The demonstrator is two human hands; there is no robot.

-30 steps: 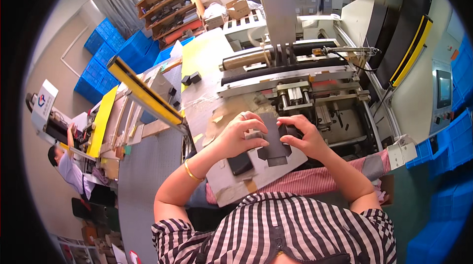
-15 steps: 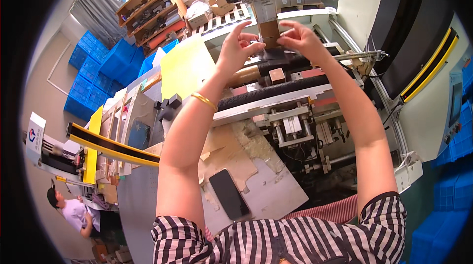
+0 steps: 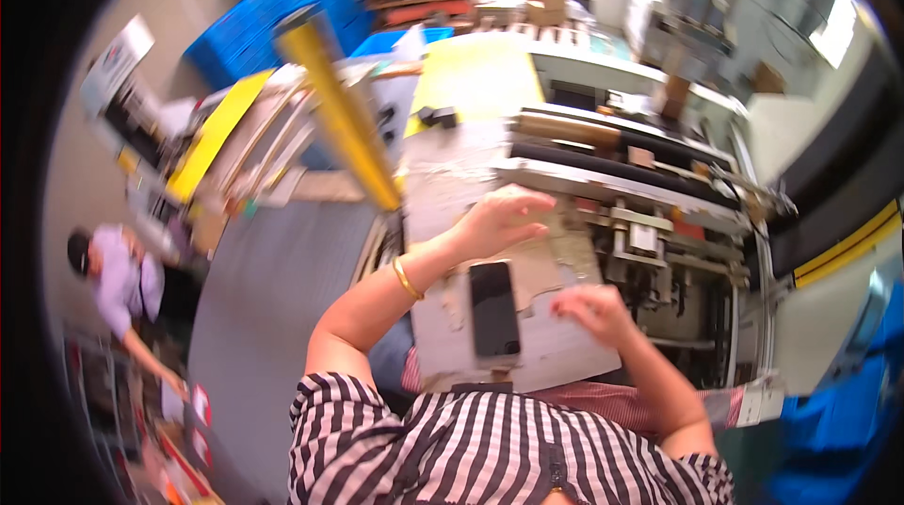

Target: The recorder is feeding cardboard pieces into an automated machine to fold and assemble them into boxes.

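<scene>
My left hand (image 3: pixel 499 218), with a gold bangle at the wrist, rests with fingers spread on a worn grey board (image 3: pixel 556 345) lying in front of me. My right hand (image 3: pixel 593 309) hovers low over the same board, its fingers loosely curled and holding nothing. A black phone (image 3: pixel 493 309) lies flat on the board between my two forearms. Just beyond the board stands a grey machine (image 3: pixel 650 213) with black rollers and metal brackets.
A long yellow bar (image 3: pixel 339 114) slants across the left of the machine. A yellow sheet (image 3: pixel 476 76) lies on the machine's far top. Blue crates (image 3: pixel 273 10) are stacked at the back left. Another person in a pale shirt (image 3: pixel 118 279) works at the far left.
Both hands have come down from the cardboard piece high on the machine to the board near my body. The view has swung left and down.
</scene>
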